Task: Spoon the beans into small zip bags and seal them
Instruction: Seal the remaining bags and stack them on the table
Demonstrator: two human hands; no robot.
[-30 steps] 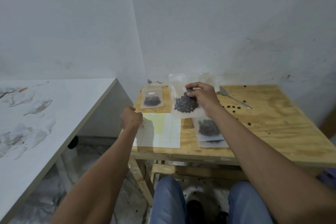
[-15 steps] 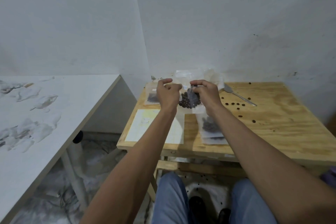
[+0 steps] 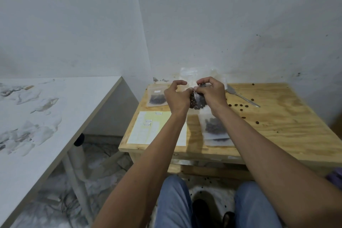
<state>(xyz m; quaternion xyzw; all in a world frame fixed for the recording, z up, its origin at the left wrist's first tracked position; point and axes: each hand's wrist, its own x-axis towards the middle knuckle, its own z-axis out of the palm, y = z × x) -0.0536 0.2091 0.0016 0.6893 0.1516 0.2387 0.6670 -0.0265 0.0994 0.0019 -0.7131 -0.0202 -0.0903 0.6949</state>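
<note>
White table (image 3: 46,116) filled the left of the frame, separated by a gap from the wooden table (image 3: 277,131) at centre right; the latter sat in the wall corner, so room to move lay only toward the near edge and the right.

Sheet of paper (image 3: 146,129) lay flat at the wooden table's near left, close to the front edge. Filled zip bags (image 3: 214,127) lay stacked just right of centre, near the front edge, probably parked there as finished. Another filled bag (image 3: 157,98) lay at the far left corner.

Both hands met above the far middle of the table. The left hand (image 3: 175,98) and right hand (image 3: 212,94) each pinched the top of one small bag of beans (image 3: 197,101), held upright so the dark beans hung at the bottom. Judged: sealing the zip strip, working across it.

Spoon (image 3: 242,96) lay set down at the far right, handle pointing right, within reach of the right hand. Loose beans (image 3: 240,106) were scattered near it, some toward the open middle right of the tabletop; a sweeping forearm could knock them off.
</note>
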